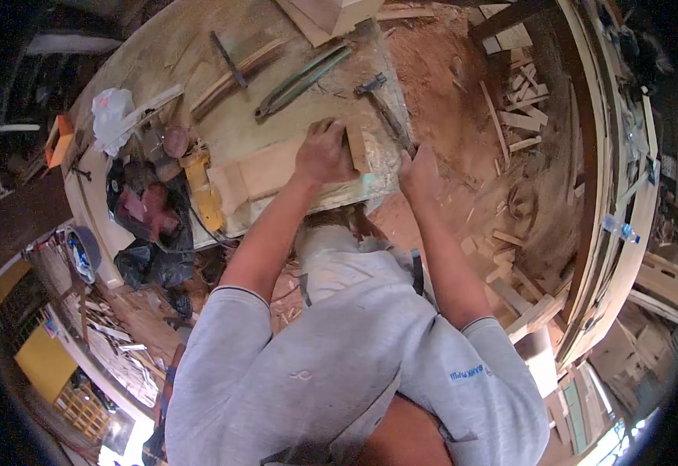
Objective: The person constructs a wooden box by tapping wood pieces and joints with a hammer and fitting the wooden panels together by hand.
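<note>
My right hand (421, 174) is closed around the lower handle of a hammer (389, 118), whose metal head points away from me over the table's edge. My left hand (327, 152) has its fingers curled over the right end of a pale wooden piece (265, 169). A short upright board (357, 146) stands at that end, right beside the fingers. The piece lies lengthwise along the near side of the worktable (152, 70). Whether a nail is between the left fingers cannot be made out.
Beyond my hands lie green-handled long pliers (300, 84) and a wooden strip (238, 78). A yellow power tool (202, 190), a clear plastic bag (112, 116) and a black bag (152, 264) are at the left. Wood offcuts (521, 116) litter the ground right; a bottle (621, 228) lies farther right.
</note>
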{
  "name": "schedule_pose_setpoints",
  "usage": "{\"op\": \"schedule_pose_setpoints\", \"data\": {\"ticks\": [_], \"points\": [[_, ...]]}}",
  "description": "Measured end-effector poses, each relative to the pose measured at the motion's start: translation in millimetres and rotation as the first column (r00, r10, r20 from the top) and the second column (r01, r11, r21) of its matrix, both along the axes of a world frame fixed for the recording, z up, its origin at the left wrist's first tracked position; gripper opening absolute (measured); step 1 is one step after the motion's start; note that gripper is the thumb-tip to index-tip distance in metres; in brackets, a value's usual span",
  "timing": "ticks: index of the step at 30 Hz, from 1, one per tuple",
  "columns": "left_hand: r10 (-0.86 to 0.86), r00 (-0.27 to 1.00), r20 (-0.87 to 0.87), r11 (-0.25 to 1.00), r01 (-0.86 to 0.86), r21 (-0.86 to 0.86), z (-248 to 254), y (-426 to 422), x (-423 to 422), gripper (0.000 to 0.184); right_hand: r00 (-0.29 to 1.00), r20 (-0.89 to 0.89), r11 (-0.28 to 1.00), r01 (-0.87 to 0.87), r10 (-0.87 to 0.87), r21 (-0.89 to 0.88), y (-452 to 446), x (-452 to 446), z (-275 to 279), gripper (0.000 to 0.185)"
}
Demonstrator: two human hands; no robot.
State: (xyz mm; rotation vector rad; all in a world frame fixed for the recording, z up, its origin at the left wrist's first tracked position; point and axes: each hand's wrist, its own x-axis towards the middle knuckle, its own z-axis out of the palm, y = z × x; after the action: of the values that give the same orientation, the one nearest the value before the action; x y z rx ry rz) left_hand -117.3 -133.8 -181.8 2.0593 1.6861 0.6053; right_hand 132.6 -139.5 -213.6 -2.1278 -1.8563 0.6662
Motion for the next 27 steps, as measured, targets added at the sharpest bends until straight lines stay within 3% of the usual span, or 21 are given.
{"op": "schedule_pose_setpoints", "data": {"ticks": [4, 7, 8, 9, 11, 14, 17, 21, 23, 26, 27], "points": [[-0.011, 0.996, -0.084, 1.0, 0.01, -0.006, -3, 2, 4, 0.09, 0.976, -0.218, 0.997, 0.027, -0.01, 0.075, -22, 20, 25, 0.039], [-0.001, 0.995, -0.103, 0.998, -0.005, -0.06, -11, 2, 4, 0.091, 0.958, -0.285, 1.0, -0.025, 0.026, 0.007, -65, 43, 34, 0.039], [-0.003, 0.994, -0.106, 0.997, -0.005, -0.078, -11, 2, 5, 0.091, 0.888, -0.425, 0.958, 0.051, -0.173, -0.282, -78, 47, 43, 0.043], [-0.013, 0.991, -0.131, 0.996, 0.002, -0.086, -11, 0, 5, 0.093, 0.777, -0.493, 0.83, 0.069, -0.392, -0.553, -83, 42, 69, 0.047], [-0.029, 0.983, -0.18, 0.996, 0.012, -0.091, -10, 0, 8, 0.096, 0.64, -0.528, 0.672, -0.025, -0.558, -0.74, -92, 38, 77, 0.051], [0.039, 0.988, -0.153, 0.984, -0.065, -0.169, -12, -1, 9, 0.104, 0.625, -0.63, 0.753, -0.101, -0.46, -0.65, -111, 29, 44, 0.052], [-0.096, 0.965, -0.246, 0.99, 0.066, -0.128, -17, 1, 7, 0.109, 0.597, -0.651, 0.777, -0.071, -0.469, -0.625, -118, 20, 37, 0.053], [-0.109, 0.959, -0.262, 0.982, 0.064, -0.177, -27, 3, 8, 0.112, 0.598, -0.646, 0.755, -0.099, -0.475, -0.648, -109, 23, 41, 0.054], [-0.129, 0.941, -0.311, 0.979, 0.072, -0.189, -40, 2, 7, 0.114, 0.597, -0.675, 0.804, -0.081, -0.434, -0.589, -114, 26, 28, 0.05], [-0.181, 0.965, -0.191, 0.98, 0.195, 0.052, -47, 1, 1, 0.099, 0.548, -0.727, 0.85, -0.055, -0.413, -0.524, -124, 23, 8, 0.043], [-0.152, 0.973, -0.175, 0.987, 0.158, 0.023, -40, 4, 2, 0.096, 0.495, -0.72, 0.809, -0.057, -0.485, -0.585, -114, 25, 33, 0.043]]}}
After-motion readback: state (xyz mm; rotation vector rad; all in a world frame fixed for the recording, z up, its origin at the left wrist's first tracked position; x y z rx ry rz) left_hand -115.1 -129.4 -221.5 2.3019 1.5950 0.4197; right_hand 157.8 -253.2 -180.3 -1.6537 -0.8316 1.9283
